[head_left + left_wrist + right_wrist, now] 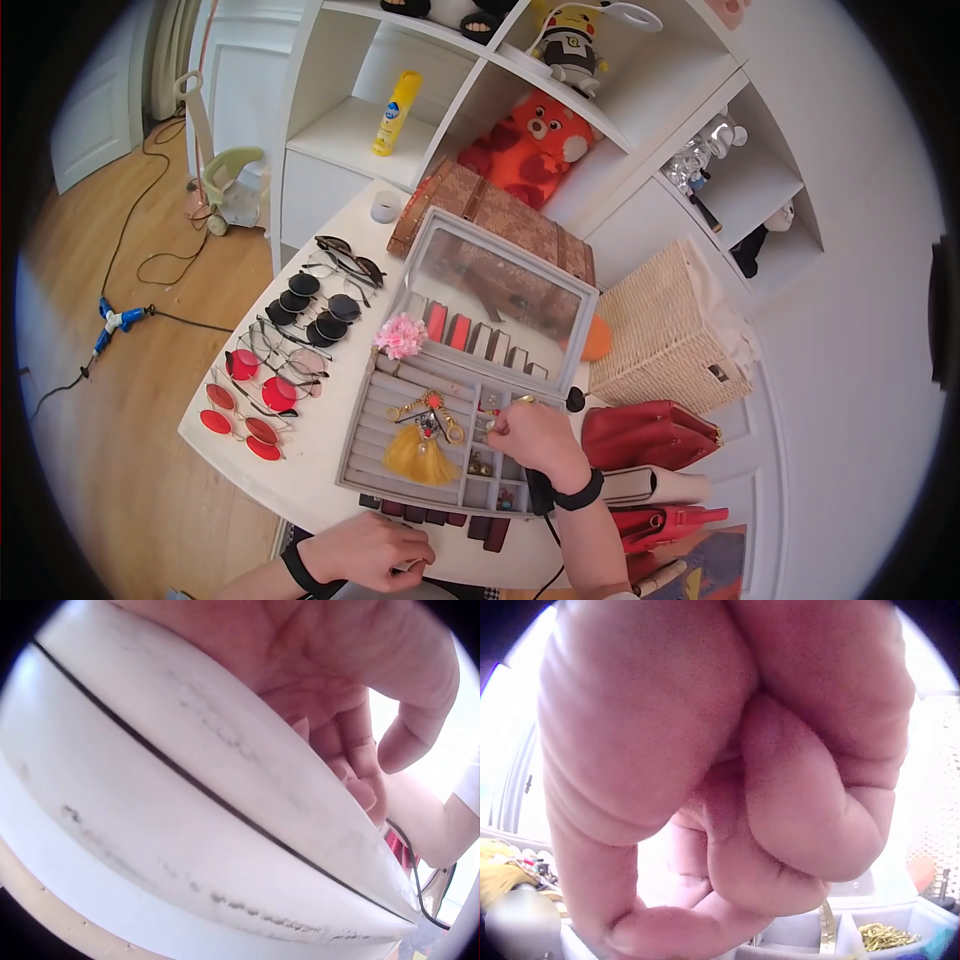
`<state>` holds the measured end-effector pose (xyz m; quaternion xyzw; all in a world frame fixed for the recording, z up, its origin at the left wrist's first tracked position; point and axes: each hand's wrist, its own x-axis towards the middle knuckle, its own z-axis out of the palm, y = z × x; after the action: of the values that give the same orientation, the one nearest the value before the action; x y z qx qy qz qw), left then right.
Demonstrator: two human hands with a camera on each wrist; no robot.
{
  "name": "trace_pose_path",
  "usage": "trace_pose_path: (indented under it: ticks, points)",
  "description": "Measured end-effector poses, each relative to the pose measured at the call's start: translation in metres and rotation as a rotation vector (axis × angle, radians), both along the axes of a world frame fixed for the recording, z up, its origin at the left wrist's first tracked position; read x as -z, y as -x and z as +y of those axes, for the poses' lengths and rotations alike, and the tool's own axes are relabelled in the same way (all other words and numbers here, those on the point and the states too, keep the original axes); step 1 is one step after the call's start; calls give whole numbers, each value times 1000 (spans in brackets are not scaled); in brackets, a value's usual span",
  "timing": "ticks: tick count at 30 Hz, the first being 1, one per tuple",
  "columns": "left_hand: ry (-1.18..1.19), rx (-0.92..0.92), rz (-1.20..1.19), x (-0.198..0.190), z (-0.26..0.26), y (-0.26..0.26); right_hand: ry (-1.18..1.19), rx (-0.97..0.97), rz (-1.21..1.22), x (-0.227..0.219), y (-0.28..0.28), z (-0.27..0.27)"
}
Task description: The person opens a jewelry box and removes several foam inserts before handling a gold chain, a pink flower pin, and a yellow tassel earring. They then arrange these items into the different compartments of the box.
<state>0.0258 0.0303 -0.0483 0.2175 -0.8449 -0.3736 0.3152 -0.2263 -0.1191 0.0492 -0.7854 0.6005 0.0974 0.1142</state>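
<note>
My right hand (pixel 538 438) is over the small compartments at the right of a grey jewelry box (pixel 400 484), thumb and fingers drawn together. In the right wrist view a narrow gold piece (pixel 827 928) hangs at the curled fingertips of this hand (pixel 727 787), its lower end in a compartment; the pinch itself is partly hidden. A yellow tassel (pixel 422 455) with gold clasps lies on the ring rolls. My left hand (pixel 368 552) is at the table's front edge, fingers loosely curled, holding nothing visible; the left wrist view shows it (pixel 337 682) beside the white edge.
Several sunglasses (pixel 278 393) lie in rows left of the box. The box's clear lid (pixel 500 290) stands raised, a pink flower (pixel 400 336) at its corner. Behind is a brown patterned case (pixel 500 215); at right stand a woven basket (pixel 655 340) and red bags (pixel 645 436).
</note>
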Motion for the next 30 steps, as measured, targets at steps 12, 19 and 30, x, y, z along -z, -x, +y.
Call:
trace_pose_path:
  ticks: [12, 19, 30]
  points:
    - [-21, -14, -16, 0, 0, 0, 98, 100, -389, -13, -5, 5]
    - [-53, -9, 19, 2, -1, 0, 125, 62, -389, -7, -11, 6]
    - [-69, -39, 4, 4, 2, -1, 179, -80, -453, 7, -25, 4]
